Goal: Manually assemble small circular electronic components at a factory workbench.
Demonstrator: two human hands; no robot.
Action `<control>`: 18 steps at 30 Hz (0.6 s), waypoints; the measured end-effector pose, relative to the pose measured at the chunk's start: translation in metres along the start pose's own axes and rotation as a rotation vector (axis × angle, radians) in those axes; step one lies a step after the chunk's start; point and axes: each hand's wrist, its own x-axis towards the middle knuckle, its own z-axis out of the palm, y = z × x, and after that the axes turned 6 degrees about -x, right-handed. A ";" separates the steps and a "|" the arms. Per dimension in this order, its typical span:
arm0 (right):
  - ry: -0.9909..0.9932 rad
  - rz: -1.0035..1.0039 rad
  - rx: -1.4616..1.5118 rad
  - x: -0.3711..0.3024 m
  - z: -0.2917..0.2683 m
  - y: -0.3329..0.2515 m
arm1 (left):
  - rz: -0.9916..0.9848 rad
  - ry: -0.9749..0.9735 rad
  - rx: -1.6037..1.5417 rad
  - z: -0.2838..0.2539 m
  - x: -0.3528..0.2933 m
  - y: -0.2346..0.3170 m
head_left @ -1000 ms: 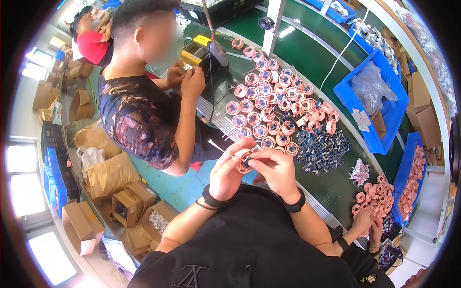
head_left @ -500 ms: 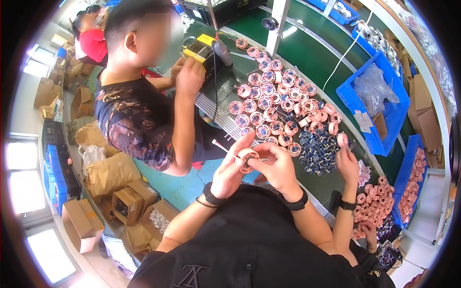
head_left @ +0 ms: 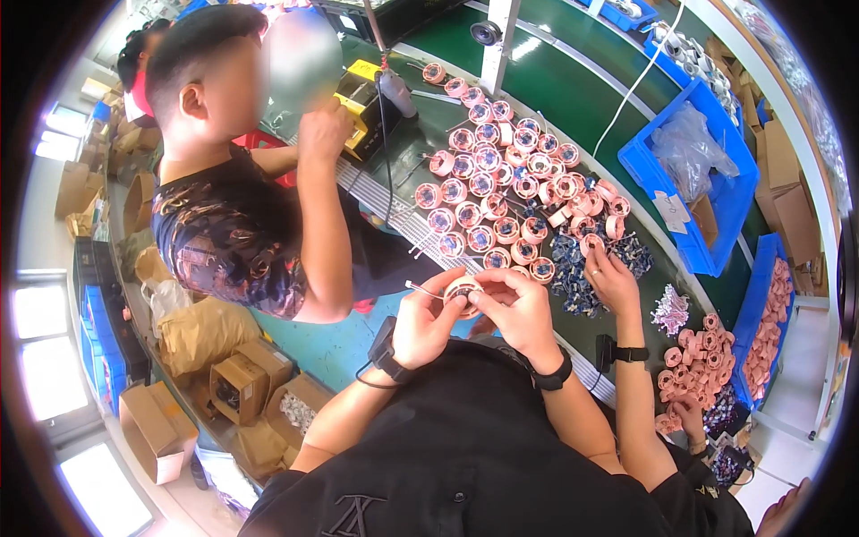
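In front of my chest I hold a pink ring-shaped housing (head_left: 460,288) with a dark part inside it. My left hand (head_left: 422,324) grips its left side, and a thin lead with a white connector (head_left: 420,288) sticks out past those fingers. From the other side my right hand (head_left: 521,315) pinches the ring, its thumb at the opening. Just beyond my hands, many similar pink rings (head_left: 487,159) with blue boards inside cover the bench, beside a heap of small dark blue circuit boards (head_left: 577,277).
At right, a co-worker's hand (head_left: 613,282) holds a pink ring over the heap. Bare pink rings (head_left: 702,362) and a bundle of white-pink leads (head_left: 671,311) lie nearby. A blue crate (head_left: 658,192) stands behind. Another person (head_left: 233,233) works at left beside a yellow-black device (head_left: 358,89).
My left fingers have folded lower around the ring, and the ring has tipped in my grip. The co-worker's hand at right has moved left to the rings. The whole view has shifted slightly.
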 end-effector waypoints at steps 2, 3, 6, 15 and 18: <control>0.015 0.000 -0.006 -0.001 -0.001 0.001 | 0.003 -0.011 -0.003 0.000 0.001 -0.002; -0.003 0.013 -0.008 -0.001 -0.001 0.001 | -0.005 -0.005 0.017 0.000 0.002 -0.002; -0.010 0.053 0.053 -0.001 -0.004 0.013 | -0.034 -0.011 0.028 0.000 0.005 -0.009; 0.243 0.197 -0.111 -0.018 -0.036 0.107 | -0.361 -0.177 0.245 -0.022 0.024 -0.082; 0.406 0.243 -0.321 -0.027 -0.070 0.148 | -0.402 -0.180 0.456 -0.032 0.023 -0.098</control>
